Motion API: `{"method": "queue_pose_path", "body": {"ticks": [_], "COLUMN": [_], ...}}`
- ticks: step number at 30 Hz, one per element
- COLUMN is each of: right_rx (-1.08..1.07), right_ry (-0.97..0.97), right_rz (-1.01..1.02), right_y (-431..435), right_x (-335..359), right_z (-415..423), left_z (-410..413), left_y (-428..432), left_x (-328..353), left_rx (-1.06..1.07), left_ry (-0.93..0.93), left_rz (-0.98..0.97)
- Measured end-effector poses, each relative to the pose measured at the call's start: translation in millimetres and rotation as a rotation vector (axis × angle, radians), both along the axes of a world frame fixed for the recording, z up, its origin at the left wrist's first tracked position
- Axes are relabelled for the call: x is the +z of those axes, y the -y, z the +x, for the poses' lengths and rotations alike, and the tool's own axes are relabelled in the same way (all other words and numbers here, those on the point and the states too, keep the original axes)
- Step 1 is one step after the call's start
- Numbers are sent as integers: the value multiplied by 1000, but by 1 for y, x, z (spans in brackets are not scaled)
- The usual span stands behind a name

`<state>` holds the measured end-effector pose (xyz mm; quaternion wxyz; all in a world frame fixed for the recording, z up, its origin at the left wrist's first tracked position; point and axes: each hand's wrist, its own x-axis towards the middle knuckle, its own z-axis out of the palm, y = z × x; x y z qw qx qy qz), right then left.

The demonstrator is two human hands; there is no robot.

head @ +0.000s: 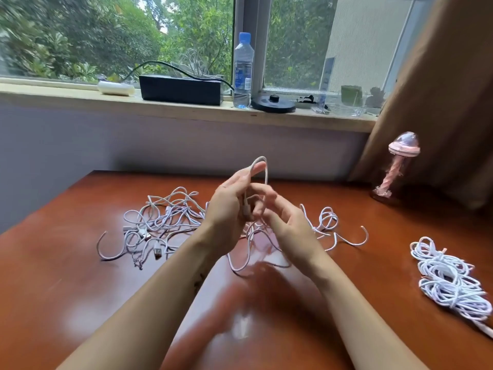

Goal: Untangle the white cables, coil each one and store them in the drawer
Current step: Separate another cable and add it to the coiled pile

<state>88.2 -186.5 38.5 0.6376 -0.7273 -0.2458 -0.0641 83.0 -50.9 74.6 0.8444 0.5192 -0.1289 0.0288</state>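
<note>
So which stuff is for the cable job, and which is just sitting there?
For the job: held cable loop, tangled cables, cable bundle.
Just lying about: water bottle, black box, pink jellyfish lamp.

A glossy reddish-brown table (pixel 66 276) is set against a pale lilac wall (pixel 80 145). Above, a wooden sill (pixel 186 110) is topped by a 2-pane window (pixel 106 36), lit by daylight through green foliage. A brown curtain (pixel 448 102) is hung rightward.

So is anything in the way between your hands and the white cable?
Nothing. The left hand already holds the white cable, looped over its fingers, and the right hand is right beside it.
</note>
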Motion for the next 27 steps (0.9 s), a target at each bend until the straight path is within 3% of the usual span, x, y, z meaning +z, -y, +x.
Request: {"method": "queue_pose_path", "body": {"ticks": [4, 11, 14, 20, 27], "right_rx": [-20, -158, -170, -133, -214], "right_ry": [58, 283, 346, 441, 621], "right_rz": [-133, -515, -520, -516, -450], "right_y": [1, 0, -1, -3, -6], "right_x": [-2, -23, -27, -28, -16], "right_z": [-4, 7, 8, 6, -1], "left_z": [5, 2, -1, -5, -9], "left_y": [-3, -5, -12, -37, -35], "left_x": [-1, -12, -11, -9, -5], "left_rx": [5, -79, -84, -86, -41], "left_ry": [-8, -48, -62, -113, -83], "left_rz": [-10, -211, -247, -502, -449]}}
